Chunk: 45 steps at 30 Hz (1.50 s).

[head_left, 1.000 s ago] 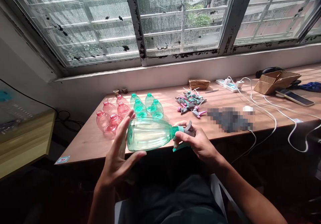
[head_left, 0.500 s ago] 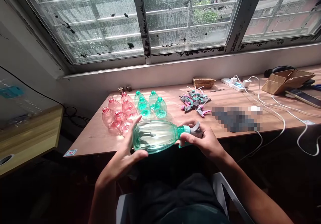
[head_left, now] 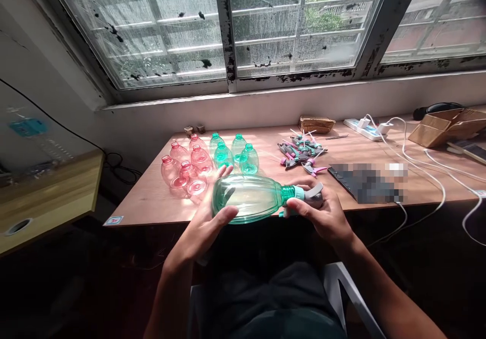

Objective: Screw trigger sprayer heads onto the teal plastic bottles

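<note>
I hold a clear green spray bottle (head_left: 250,197) on its side over the table's near edge. My left hand (head_left: 207,222) cups its base, thumb and fingers closed round it. My right hand (head_left: 322,215) grips the grey and teal spray head (head_left: 311,193) screwed on the neck. Behind the bottle stand several empty pink bottles (head_left: 186,169) and several green bottles (head_left: 235,154) without heads. A pile of loose spray heads (head_left: 301,152) lies on the wooden table (head_left: 152,197) further back right.
A power strip (head_left: 364,129) with white cables (head_left: 425,167) sits at the back right, next to a cardboard box (head_left: 444,124). A small brown box (head_left: 317,124) stands by the wall. A yellow cabinet (head_left: 45,197) is on the left, a window above.
My left hand went from spread against the bottle's base to cupping it. The bottle and both hands shifted a little right and up in view as my head turned.
</note>
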{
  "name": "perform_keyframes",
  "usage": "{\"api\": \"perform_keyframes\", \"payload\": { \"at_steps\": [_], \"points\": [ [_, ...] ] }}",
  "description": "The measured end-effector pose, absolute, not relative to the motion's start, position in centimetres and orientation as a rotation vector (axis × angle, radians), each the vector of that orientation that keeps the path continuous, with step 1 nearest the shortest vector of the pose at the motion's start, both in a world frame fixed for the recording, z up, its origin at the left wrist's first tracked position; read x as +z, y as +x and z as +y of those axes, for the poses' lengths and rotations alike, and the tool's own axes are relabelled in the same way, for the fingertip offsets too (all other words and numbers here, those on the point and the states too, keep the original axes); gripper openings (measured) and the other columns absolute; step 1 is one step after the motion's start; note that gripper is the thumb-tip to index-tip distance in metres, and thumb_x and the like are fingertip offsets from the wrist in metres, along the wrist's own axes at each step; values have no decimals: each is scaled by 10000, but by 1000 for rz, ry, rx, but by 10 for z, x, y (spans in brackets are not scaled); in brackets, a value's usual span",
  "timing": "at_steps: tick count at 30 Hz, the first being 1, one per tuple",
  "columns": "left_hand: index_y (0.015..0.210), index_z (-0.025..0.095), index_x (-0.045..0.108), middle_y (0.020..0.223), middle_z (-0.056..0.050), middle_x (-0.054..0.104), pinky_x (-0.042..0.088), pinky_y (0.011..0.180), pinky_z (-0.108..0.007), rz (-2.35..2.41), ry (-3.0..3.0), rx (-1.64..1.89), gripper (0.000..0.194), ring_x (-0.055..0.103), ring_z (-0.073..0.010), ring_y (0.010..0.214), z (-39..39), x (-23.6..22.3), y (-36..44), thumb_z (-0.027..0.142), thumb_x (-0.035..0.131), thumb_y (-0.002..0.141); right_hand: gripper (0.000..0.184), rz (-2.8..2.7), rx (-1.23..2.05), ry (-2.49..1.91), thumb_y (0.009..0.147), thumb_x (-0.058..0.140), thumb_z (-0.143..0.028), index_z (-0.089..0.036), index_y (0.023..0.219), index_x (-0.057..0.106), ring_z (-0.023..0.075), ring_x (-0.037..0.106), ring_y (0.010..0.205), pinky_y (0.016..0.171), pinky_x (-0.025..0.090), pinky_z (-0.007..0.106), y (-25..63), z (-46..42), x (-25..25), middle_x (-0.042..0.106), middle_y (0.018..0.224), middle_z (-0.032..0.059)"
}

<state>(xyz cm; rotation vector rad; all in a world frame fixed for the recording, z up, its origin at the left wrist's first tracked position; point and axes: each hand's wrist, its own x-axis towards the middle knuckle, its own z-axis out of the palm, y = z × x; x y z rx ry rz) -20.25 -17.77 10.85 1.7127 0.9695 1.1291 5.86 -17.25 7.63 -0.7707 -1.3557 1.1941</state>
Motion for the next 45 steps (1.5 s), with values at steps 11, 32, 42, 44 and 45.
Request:
{"api": "perform_keyframes", "payload": {
  "at_steps": [11,32,42,44,45],
  "points": [
    [1547,500,202,1688,21,179,178,1247,-544,862,1989,1131,1087,137,-369,1543,-192,123,-211,358,884,712,342,-1259,1408,-742,851,764,-407,-227,1074,579,181,665,560,625,546,328,59,-170,75,689,639,-33],
    [1576,410,208,1687,-17,196,268,1229,-533,920,2118,1264,968,178,-367,1538,-178,109,-210,618,728,786,319,-1249,1219,-706,833,790,-373,-230,1061,620,176,675,554,575,573,314,50,-164,59,683,686,-30],
    [1561,330,316,1623,-71,365,367,1184,-467,1013,2002,1071,885,400,-366,1445,-169,101,-217,520,755,817,273,-1317,1221,-684,844,793,-307,-238,1057,638,171,689,551,566,572,286,61,-156,61,703,679,-29],
    [1585,397,182,1681,-33,218,311,1221,-459,979,2057,1045,1030,265,-357,1514,-173,106,-222,396,825,781,252,-1292,1316,-686,865,774,-325,-230,1047,627,161,681,539,567,565,275,62,-153,60,703,656,-32],
    [1586,414,145,1692,-19,173,289,1232,-459,970,2064,1031,1060,209,-353,1533,-175,108,-223,370,831,779,245,-1295,1331,-693,870,770,-322,-227,1043,625,156,680,540,573,562,269,61,-153,60,709,656,-30]
  ]
}}
